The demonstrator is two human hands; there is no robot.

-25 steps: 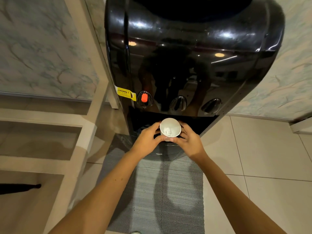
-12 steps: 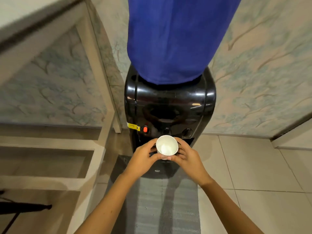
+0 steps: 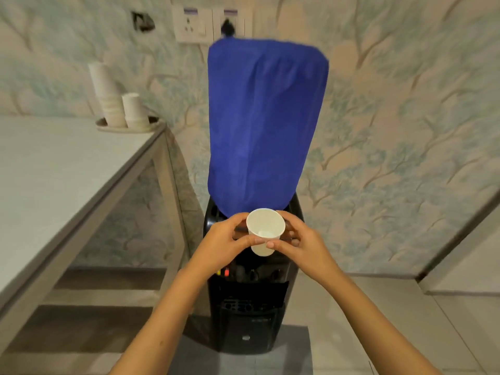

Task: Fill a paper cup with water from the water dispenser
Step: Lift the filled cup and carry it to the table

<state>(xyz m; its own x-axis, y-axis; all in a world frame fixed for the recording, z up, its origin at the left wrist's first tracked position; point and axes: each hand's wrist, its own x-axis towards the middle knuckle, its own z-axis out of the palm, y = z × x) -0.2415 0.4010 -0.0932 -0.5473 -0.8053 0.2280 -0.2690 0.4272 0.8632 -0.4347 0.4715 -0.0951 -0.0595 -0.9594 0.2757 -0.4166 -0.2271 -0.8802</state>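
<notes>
A white paper cup (image 3: 264, 230) is held upright in front of me, well above the taps of the black water dispenser (image 3: 250, 315). My left hand (image 3: 226, 246) grips the cup from the left and my right hand (image 3: 299, 246) from the right, thumbs meeting on its near wall. The cup's inside looks pale; I cannot tell how much water it holds. A blue cloth cover (image 3: 263, 131) hides the bottle on top of the dispenser. The taps (image 3: 253, 273), one red, show below my hands.
A pale table (image 3: 54, 180) stands to the left, with a stack of paper cups (image 3: 108, 96) on a round tray (image 3: 127, 127) at its far corner. Wall sockets (image 3: 211, 24) sit above the dispenser. A grey mat (image 3: 243, 358) lies on the tiled floor.
The cup has risen from under the taps to above them, still in both hands. The view has pulled up and back, so the covered bottle and table top now show.
</notes>
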